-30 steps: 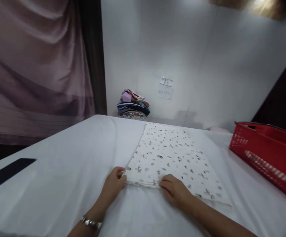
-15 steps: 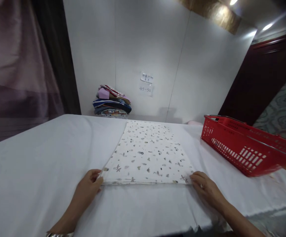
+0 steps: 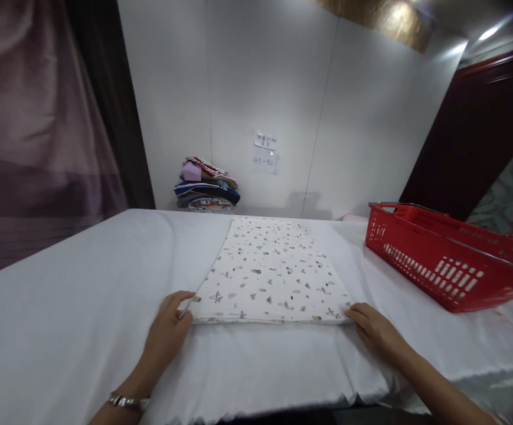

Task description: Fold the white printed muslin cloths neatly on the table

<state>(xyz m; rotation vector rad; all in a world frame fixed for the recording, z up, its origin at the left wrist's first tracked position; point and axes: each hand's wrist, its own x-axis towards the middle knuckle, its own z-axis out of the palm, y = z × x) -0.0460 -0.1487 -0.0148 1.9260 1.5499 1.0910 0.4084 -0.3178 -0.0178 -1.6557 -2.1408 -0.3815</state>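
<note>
A folded white cloth (image 3: 269, 271) printed with small grey and tan motifs lies flat, stretching away from me. Its near edge shows stacked layers. At the near left corner is my left hand (image 3: 170, 324), with the index finger at the cloth's edge and the thumb just below, the corner held between them. My right hand (image 3: 378, 333) grips the near right corner, fingertips on top of the fabric and thumb hidden. A silvery bracelet (image 3: 128, 402) circles my left wrist.
A white sheet (image 3: 105, 283) covers the table. On the right stands a red plastic basket (image 3: 428, 254) with metal handles. Against the back wall sits a stack of folded fabrics (image 3: 207, 186), left of paper notes (image 3: 265, 152). A mauve curtain (image 3: 30, 130) hangs at the left.
The view has shifted slightly. The cloth's near edge and both hands sit a little higher in view. My left index finger has straightened along the corner, leaving a wider gap to the thumb.
</note>
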